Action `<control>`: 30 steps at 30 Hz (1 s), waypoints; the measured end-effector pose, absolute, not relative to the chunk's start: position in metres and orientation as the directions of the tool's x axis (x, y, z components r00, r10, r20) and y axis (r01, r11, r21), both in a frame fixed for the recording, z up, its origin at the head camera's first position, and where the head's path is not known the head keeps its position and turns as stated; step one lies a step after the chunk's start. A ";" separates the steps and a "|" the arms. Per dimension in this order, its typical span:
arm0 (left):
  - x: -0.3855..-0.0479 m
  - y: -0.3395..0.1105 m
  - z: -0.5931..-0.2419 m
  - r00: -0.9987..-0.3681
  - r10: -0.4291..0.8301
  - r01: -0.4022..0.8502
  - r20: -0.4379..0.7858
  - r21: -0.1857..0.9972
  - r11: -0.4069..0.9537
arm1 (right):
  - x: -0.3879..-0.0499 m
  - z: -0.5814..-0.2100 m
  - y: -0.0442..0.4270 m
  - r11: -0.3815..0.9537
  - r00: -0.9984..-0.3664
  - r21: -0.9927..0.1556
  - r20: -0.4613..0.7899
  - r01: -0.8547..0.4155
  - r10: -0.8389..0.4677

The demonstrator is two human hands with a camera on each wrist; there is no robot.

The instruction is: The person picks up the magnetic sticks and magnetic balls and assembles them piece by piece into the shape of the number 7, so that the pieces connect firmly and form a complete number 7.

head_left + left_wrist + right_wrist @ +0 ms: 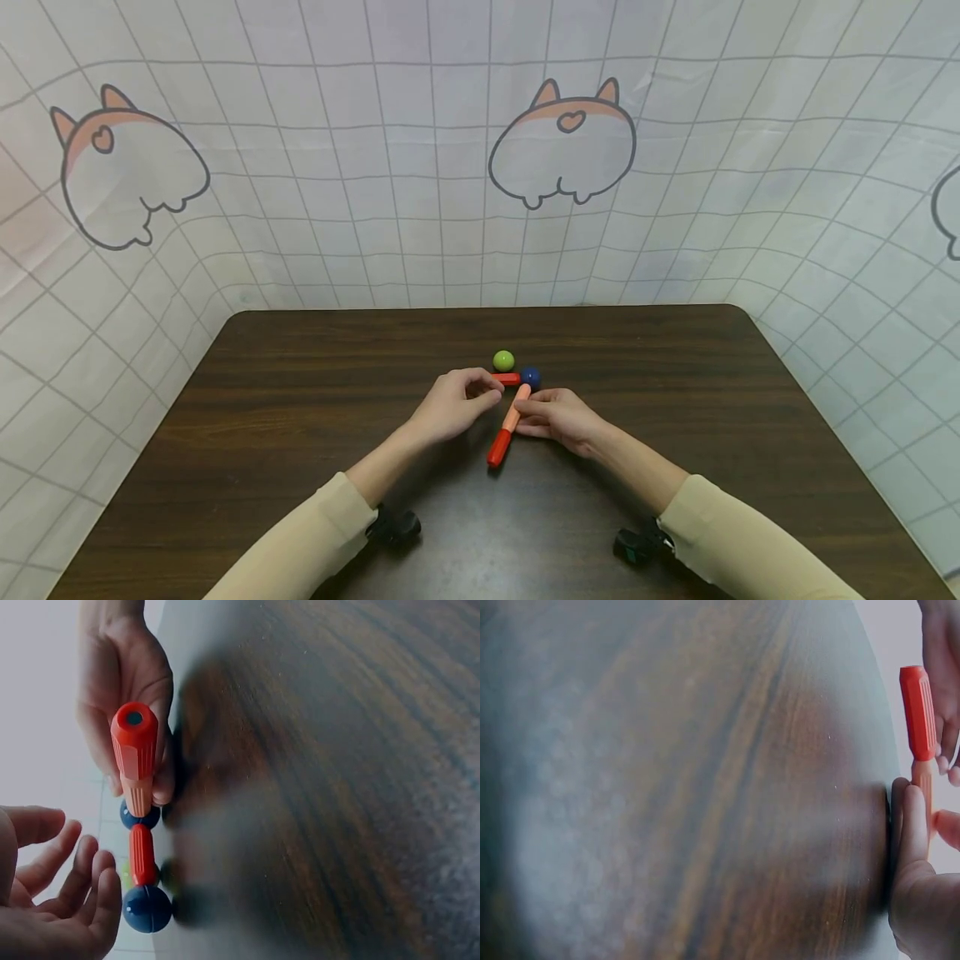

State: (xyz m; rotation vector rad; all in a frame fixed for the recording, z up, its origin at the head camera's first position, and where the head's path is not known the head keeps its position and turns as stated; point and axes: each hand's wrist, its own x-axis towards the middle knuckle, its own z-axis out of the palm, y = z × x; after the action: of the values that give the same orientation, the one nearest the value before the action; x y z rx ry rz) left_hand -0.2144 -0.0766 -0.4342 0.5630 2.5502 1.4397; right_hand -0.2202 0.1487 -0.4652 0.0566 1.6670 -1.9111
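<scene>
In the head view my right hand [558,421] pinches a pale orange ribbed rod [519,407] between thumb and fingers. A red rod [498,448] continues from its near end, in line with it. The orange rod's far end meets a dark blue ball [531,378]. From that ball a second red rod [507,379] runs left to another blue ball [147,909], seen in the left wrist view. My left hand [453,406] hovers beside this rod, its fingers loosely bent with nothing between them. Behind lies a lime green ball [503,361]; its link to the rest cannot be told.
The pieces are on a dark wood-grain table [300,400]. A white grid-patterned curtain [360,167] with cartoon animal drawings surrounds its far side and both sides. Black wrist cameras [396,527] sit at both sleeve cuffs, low over the table.
</scene>
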 end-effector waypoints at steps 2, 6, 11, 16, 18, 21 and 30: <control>-0.217 -0.076 -0.434 -0.926 0.372 0.242 0.060 0.851 0.465 | -0.220 -0.465 0.149 -0.036 -0.823 -0.892 -0.399 0.450 -0.404; -0.224 -0.075 -0.435 -0.942 0.320 0.250 0.095 0.838 0.486 | -0.220 -0.466 0.149 -0.038 -0.823 -0.891 -0.402 0.453 -0.402; -0.231 -0.073 -0.436 -0.950 0.277 0.267 0.141 0.828 0.494 | -0.221 -0.467 0.149 -0.042 -0.824 -0.891 -0.398 0.451 -0.404; -0.236 -0.071 -0.438 -0.957 0.256 0.247 0.137 0.847 0.470 | -0.220 -0.467 0.149 -0.040 -0.819 -0.889 -0.403 0.457 -0.408; -0.238 -0.070 -0.439 -0.959 0.248 0.241 0.136 0.850 0.468 | -0.219 -0.466 0.150 -0.038 -0.819 -0.889 -0.402 0.456 -0.410; -0.243 -0.068 -0.442 -0.964 0.224 0.237 0.144 0.847 0.476 | -0.219 -0.466 0.150 -0.034 -0.819 -0.890 -0.403 0.454 -0.408; -0.255 -0.065 -0.452 -0.973 0.170 0.222 0.157 0.839 0.496 | -0.220 -0.467 0.150 -0.038 -0.819 -0.888 -0.406 0.458 -0.405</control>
State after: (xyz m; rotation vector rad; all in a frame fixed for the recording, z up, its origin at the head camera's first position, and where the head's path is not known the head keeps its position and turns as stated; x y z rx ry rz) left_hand -0.2554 -0.0646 -0.4524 0.3620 2.7632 1.5631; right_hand -0.2202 0.1497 -0.4673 0.0567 1.6602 -1.9120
